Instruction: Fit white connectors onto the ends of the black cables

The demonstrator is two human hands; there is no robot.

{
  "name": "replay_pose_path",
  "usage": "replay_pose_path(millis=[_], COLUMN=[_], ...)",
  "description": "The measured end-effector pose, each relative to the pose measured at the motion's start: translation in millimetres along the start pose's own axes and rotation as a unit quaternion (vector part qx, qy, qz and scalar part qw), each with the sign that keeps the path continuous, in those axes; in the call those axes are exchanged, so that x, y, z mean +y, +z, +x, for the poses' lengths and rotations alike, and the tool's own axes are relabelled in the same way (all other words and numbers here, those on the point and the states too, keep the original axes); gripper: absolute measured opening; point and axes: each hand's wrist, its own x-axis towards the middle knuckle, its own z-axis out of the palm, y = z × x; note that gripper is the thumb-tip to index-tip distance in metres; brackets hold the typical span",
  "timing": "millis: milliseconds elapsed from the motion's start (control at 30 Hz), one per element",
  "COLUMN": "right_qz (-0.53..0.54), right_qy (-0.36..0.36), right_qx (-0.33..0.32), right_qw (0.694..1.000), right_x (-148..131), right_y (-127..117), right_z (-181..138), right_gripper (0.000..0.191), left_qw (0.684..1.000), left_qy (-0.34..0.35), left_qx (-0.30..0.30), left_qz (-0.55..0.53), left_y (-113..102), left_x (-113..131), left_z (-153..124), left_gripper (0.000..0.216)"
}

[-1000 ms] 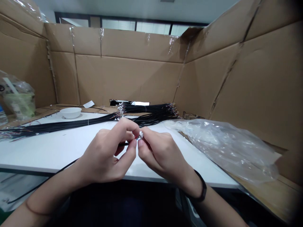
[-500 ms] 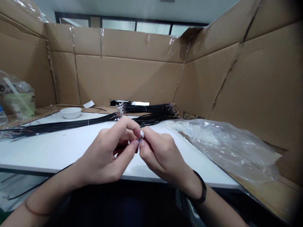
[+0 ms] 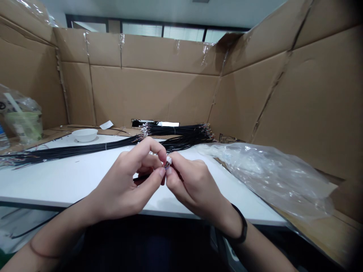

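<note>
Both hands meet above the front of the white table (image 3: pixel 93 177). Between thumb and index finger, my right hand (image 3: pixel 193 181) pinches a small white connector (image 3: pixel 169 160). Thin coloured wires run from it towards my left hand (image 3: pixel 130 177), whose fingers are closed on them and on the black cable (image 3: pixel 141 178). That cable passes through the left palm and appears again below the left forearm. Fingertips cover part of the wires, so their exact arrangement is hidden.
Bundled black cables (image 3: pixel 82 148) lie at left, and another bundle (image 3: pixel 176 130) lies behind my hands. A white bowl (image 3: pixel 84 135) and a lidded cup (image 3: pixel 27 124) stand at left. A clear plastic bag (image 3: pixel 266 173) spreads at right. Cardboard walls (image 3: pixel 170 87) surround the table.
Both hands have shifted very slightly left with the connector. A little more of the black cable shows between the left fingers and thumb.
</note>
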Motion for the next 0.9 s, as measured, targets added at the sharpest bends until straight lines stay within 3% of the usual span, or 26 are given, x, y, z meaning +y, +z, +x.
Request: replay_pose_path(millis=[567, 900], right_qz=[-0.005, 0.100], right_qy=[-0.008, 0.015], right_qx=[0.000, -0.025], right_qw=[1.000, 0.995], right_x=[0.2, -2.4], right_y=[-1.4, -6.0], right_z=[0.7, 2.4], right_gripper=[0.018, 0.017], left_qw=[0.999, 0.999], left_qy=[-0.035, -0.026], left_qx=[-0.008, -0.008], left_qz=[-0.006, -0.029], left_y=[-1.9, -3.2], left_x=[1.6, 1.3], left_z=[-2.5, -0.8], left_gripper=[0.015, 0.012])
